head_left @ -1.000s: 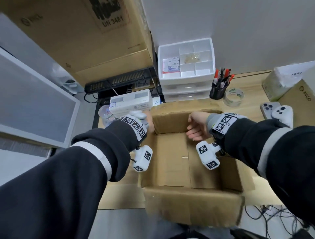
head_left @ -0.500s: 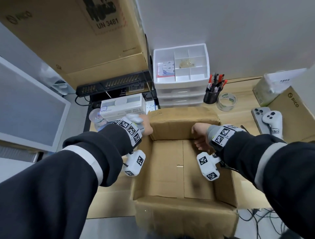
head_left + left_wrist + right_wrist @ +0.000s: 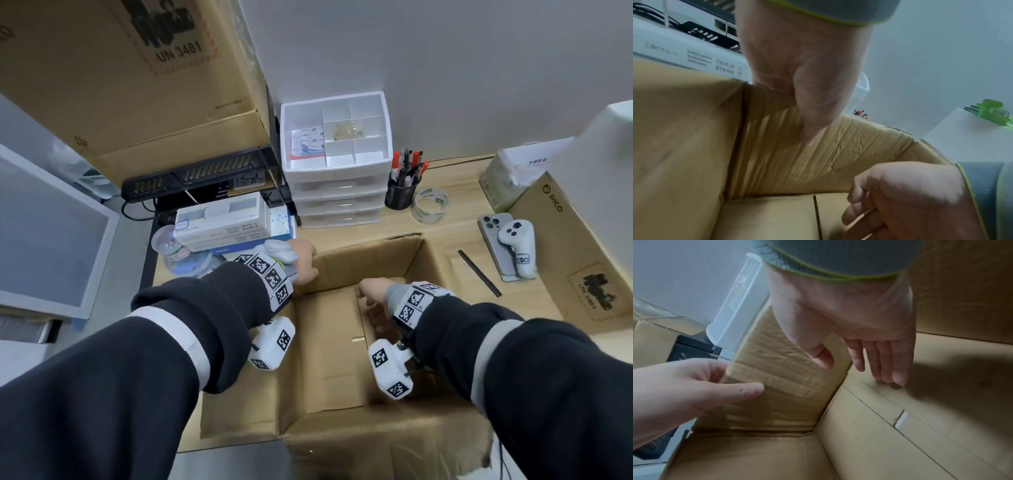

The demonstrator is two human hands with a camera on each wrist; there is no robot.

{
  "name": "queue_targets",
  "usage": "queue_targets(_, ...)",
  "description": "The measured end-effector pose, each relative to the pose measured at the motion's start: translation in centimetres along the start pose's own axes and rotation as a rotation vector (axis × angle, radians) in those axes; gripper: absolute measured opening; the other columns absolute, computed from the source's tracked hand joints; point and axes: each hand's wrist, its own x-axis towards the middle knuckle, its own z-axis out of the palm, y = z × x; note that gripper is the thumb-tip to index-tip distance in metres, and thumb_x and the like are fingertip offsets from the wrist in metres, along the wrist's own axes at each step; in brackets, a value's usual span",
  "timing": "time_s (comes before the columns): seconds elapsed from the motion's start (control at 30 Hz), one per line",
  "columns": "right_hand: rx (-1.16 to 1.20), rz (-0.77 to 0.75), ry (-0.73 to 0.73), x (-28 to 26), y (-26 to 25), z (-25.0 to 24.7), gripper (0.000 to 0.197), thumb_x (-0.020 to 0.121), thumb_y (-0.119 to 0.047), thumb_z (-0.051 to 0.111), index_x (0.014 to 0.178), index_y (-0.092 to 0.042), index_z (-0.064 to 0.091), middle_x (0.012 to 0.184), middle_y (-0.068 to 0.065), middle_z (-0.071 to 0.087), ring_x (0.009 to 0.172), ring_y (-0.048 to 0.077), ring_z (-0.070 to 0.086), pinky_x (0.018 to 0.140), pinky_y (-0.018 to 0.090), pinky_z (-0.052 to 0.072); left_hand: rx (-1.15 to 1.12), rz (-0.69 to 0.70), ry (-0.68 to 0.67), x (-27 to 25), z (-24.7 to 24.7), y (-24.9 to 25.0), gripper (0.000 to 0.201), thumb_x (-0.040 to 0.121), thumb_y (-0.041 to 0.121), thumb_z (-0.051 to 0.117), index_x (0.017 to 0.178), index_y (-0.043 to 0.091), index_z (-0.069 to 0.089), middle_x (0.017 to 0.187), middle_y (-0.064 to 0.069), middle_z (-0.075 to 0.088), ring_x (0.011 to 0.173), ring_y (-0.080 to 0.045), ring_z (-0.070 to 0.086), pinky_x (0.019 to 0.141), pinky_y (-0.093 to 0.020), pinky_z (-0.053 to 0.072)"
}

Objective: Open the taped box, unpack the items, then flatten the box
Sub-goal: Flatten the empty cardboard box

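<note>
The brown cardboard box stands open on the desk, and nothing lies inside it. My left hand grips its far-left corner, thumb on the inner face of the far wall and the fingers behind it. My right hand reaches down inside the box with straight fingers, their tips at the bottom flaps. It holds nothing. A seam runs between the bottom flaps. White packages and a clear bottle lie just left of the box.
A white drawer unit, a pen cup and a tape roll stand behind the box. To the right lie a black stick, a phone with a white controller and a flat carton. A large carton towers at back left.
My right hand has dropped from the far wall's rim down into the box towards its bottom. My left hand stays on the far-left corner.
</note>
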Motion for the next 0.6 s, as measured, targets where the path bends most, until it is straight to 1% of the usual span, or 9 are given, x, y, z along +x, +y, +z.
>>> queue_targets(0.07, -0.003, 0.017, 0.018, 0.5, 0.9, 0.4, 0.029, 0.098, -0.017, 0.045, 0.072, -0.006, 0.042, 0.074, 0.01, 0.044, 0.065, 0.021, 0.043, 0.084, 0.034, 0.04, -0.003, 0.055, -0.01, -0.2, 0.3, 0.5, 0.023, 0.1, 0.031, 0.056, 0.113, 0.014, 0.063, 0.108, -0.005, 0.066, 0.1, -0.025, 0.064, 0.088, -0.035, 0.051)
queue_targets(0.17, -0.02, 0.042, 0.049, 0.8, 1.4, 0.5, 0.032, 0.098, -0.017, 0.046, 0.068, -0.008, 0.04, 0.071, 0.007, 0.04, 0.063, 0.02, 0.04, 0.084, 0.031, 0.038, -0.069, 0.148, -0.003, -0.8, -0.1, 0.2, 0.023, 0.1, 0.031, 0.058, 0.114, 0.015, 0.065, 0.101, -0.002, 0.067, 0.095, -0.024, 0.065, 0.083, -0.034, 0.052)
queue_targets(0.2, -0.016, 0.04, 0.051, 0.7, 1.6, 0.5, 0.033, 0.099, -0.016, 0.045, 0.068, -0.009, 0.039, 0.071, 0.007, 0.04, 0.065, 0.021, 0.043, 0.086, 0.032, 0.039, -0.089, 0.169, -0.001, -0.8, -0.1, 0.1, 0.023, 0.1, 0.031, 0.059, 0.114, 0.015, 0.065, 0.099, 0.0, 0.067, 0.094, -0.024, 0.065, 0.084, -0.034, 0.052)
queue_targets(0.3, -0.034, -0.004, 0.055, 0.8, 2.3, -0.2, 0.027, 0.099, -0.015, 0.045, 0.073, -0.011, 0.044, 0.074, 0.004, 0.041, 0.092, 0.025, 0.048, 0.099, 0.037, 0.043, -0.16, 0.207, -0.022, -1.1, -0.9, 0.4, 0.023, 0.098, 0.03, 0.062, 0.114, 0.014, 0.068, 0.099, -0.002, 0.07, 0.095, -0.025, 0.066, 0.087, -0.037, 0.054)
queue_targets(0.37, -0.017, 0.002, 0.059, 0.7, 2.4, -0.5, 0.015, 0.098, -0.014, 0.047, 0.089, -0.004, 0.05, 0.075, 0.008, 0.043, 0.097, 0.028, 0.047, 0.1, 0.038, 0.044, -0.165, 0.218, -0.027, -1.3, -1.8, 0.5, 0.022, 0.098, 0.03, 0.062, 0.111, 0.012, 0.067, 0.094, -0.002, 0.067, 0.09, -0.023, 0.064, 0.082, -0.033, 0.052)
queue_targets(0.4, -0.037, 0.011, 0.061, 0.5, 2.3, -0.6, 0.014, 0.098, -0.014, 0.046, 0.094, -0.001, 0.049, 0.076, 0.009, 0.043, 0.097, 0.029, 0.048, 0.1, 0.038, 0.044, -0.159, 0.221, -0.027, -1.4, -2.3, 0.5, 0.022, 0.098, 0.031, 0.062, 0.109, 0.012, 0.067, 0.093, -0.002, 0.065, 0.088, -0.023, 0.062, 0.079, -0.032, 0.05)
queue_targets(0.43, -0.033, 0.013, 0.052, 0.3, 2.2, -0.6, 0.014, 0.098, -0.014, 0.046, 0.094, -0.001, 0.048, 0.076, 0.01, 0.043, 0.098, 0.029, 0.047, 0.101, 0.038, 0.043, -0.153, 0.224, -0.02, -1.5, -2.8, 0.5, 0.021, 0.098, 0.032, 0.062, 0.106, 0.012, 0.066, 0.093, -0.003, 0.064, 0.088, -0.023, 0.062, 0.079, -0.032, 0.049)
queue_targets(0.5, -0.007, -0.017, 0.045, 0.2, 2.3, -0.5, 0.014, 0.1, -0.014, 0.043, 0.09, -0.007, 0.049, 0.08, 0.009, 0.045, 0.098, 0.026, 0.045, 0.101, 0.037, 0.043, -0.15, 0.226, -0.004, -1.8, -3.7, 0.4, 0.018, 0.098, 0.032, 0.062, 0.094, 0.014, 0.062, 0.092, -0.004, 0.062, 0.088, -0.023, 0.06, 0.077, -0.031, 0.047)
queue_targets(0.6, -0.09, -0.075, 0.045, -0.2, 2.0, -0.4, 0.031, 0.101, -0.013, 0.04, 0.071, -0.019, 0.04, 0.076, 0.0, 0.04, 0.095, 0.022, 0.043, 0.091, 0.033, 0.042, -0.166, 0.216, -0.009, -2.3, -4.7, 0.3, 0.022, 0.098, 0.032, 0.063, 0.089, 0.014, 0.057, 0.089, -0.005, 0.061, 0.086, -0.024, 0.06, 0.076, -0.032, 0.048)
